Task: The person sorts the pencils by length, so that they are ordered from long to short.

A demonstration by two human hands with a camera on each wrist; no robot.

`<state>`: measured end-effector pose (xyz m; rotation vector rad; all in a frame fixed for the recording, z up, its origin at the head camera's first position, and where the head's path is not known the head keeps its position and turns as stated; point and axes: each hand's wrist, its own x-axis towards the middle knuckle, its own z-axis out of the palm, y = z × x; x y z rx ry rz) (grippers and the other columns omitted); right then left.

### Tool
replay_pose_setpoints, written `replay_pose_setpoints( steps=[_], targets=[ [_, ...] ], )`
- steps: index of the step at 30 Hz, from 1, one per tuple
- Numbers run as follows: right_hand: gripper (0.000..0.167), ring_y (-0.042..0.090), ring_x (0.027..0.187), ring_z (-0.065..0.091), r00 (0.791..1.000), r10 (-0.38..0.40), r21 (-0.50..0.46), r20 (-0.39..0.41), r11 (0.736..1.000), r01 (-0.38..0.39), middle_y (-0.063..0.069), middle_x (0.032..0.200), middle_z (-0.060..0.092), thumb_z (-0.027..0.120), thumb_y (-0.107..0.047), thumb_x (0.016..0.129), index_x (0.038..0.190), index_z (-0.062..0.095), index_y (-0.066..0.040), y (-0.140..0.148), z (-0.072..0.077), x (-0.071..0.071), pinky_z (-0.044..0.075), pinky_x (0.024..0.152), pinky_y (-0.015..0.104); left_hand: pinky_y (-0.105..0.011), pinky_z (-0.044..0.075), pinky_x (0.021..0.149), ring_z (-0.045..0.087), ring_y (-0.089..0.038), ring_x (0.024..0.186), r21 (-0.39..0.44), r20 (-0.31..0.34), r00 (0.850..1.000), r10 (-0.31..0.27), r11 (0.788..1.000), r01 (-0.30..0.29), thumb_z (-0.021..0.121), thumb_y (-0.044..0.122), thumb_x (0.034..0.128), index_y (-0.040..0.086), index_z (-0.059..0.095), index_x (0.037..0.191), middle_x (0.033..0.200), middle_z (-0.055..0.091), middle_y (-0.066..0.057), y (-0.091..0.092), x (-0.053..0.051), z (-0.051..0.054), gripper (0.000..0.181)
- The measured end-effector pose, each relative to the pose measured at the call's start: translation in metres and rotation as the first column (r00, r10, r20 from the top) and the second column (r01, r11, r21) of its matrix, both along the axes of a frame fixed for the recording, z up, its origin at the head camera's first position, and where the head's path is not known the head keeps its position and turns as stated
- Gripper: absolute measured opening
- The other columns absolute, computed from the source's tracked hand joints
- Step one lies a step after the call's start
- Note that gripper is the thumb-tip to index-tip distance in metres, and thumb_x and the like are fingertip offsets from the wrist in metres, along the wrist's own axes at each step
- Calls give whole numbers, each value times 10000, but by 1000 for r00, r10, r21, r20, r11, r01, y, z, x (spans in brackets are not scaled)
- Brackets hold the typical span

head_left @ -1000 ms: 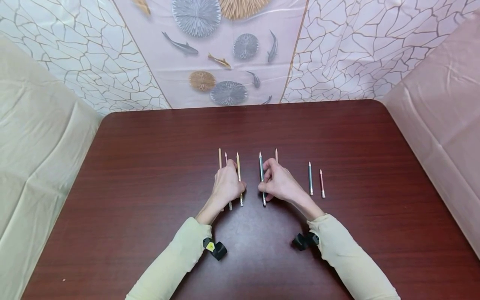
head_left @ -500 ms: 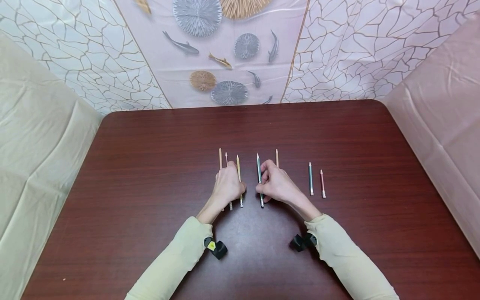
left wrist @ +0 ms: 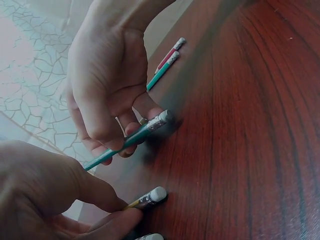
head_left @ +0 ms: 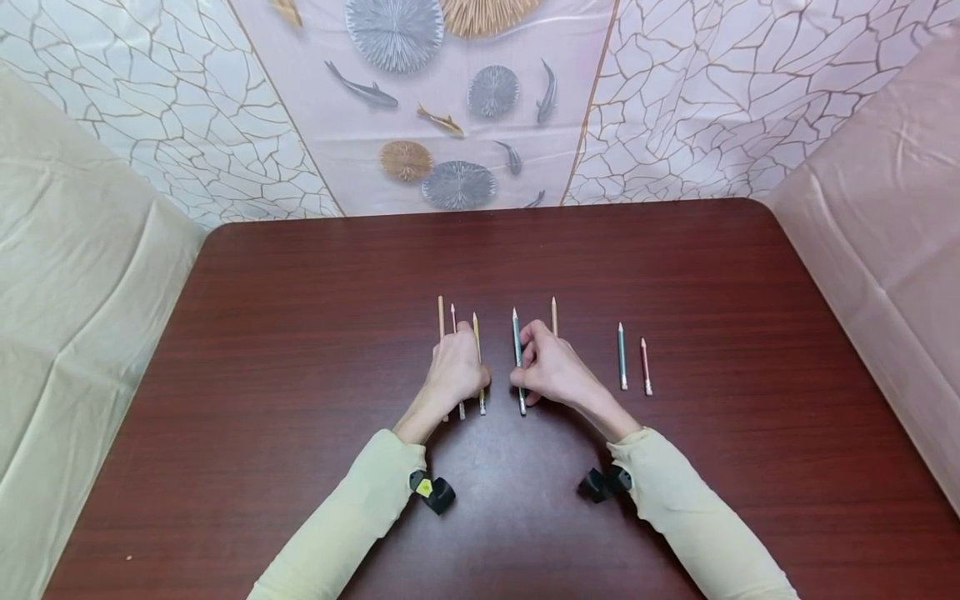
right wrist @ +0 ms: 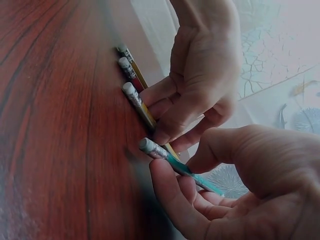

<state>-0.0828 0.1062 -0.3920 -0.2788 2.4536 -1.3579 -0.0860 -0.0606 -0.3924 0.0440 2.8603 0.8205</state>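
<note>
My left hand point(head_left: 455, 364) pinches a yellow pencil point(head_left: 476, 332) between thumb and fingers, its eraser end towards me. To the right, my right hand point(head_left: 557, 367) holds a green pencil point(head_left: 517, 337) by thumb and fingertips, point facing away. In the right wrist view, that green pencil point(right wrist: 172, 161) appears slightly raised off the table. Under and beside the left hand lie a red pencil point(right wrist: 131, 72) and another yellowish pencil point(head_left: 441, 312), both partly covered. A light wood-coloured pencil point(head_left: 554, 315) shows beyond the right hand, its lower part hidden.
Farther right on the dark red-brown table point(head_left: 300, 292) lie a shorter green pencil point(head_left: 622, 358) and a short red pencil point(head_left: 646, 367), roughly side by side. Patterned cloth point(head_left: 480, 125) hangs behind the far edge. Black wrist cameras sit on both sleeves.
My right hand has shifted slightly left with the green pencil, towards the yellow one. The yellow pencil's tip has come slightly nearer to me; the left hand has barely moved.
</note>
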Motion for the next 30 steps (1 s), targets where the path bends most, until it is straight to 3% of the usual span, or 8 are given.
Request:
replay_pose_setpoints(
  steps=[18, 30],
  targets=[
    [408, 213, 474, 653, 999, -36, 15, 5, 999, 35, 113, 807, 601, 639, 38, 734, 1090, 442, 11, -12, -2, 1, 540, 454, 343, -462, 535, 715, 655, -406, 802, -4, -3, 1000, -9, 1000, 9, 755, 10, 716, 7, 489, 977, 806, 606, -163, 0, 2, 0, 372],
    [404, 176, 445, 638, 999, -48, 77, -11, 996, 48, 95, 766, 617, 649, 39, 737, 1082, 440, 7, -21, 1, -1, 525, 447, 307, -463, 534, 708, 654, -408, 817, -1, 5, 1000, 5, 1000, -5, 731, 8, 731, 9, 492, 977, 824, 611, -170, 1, 3, 1, 343]
  ],
)
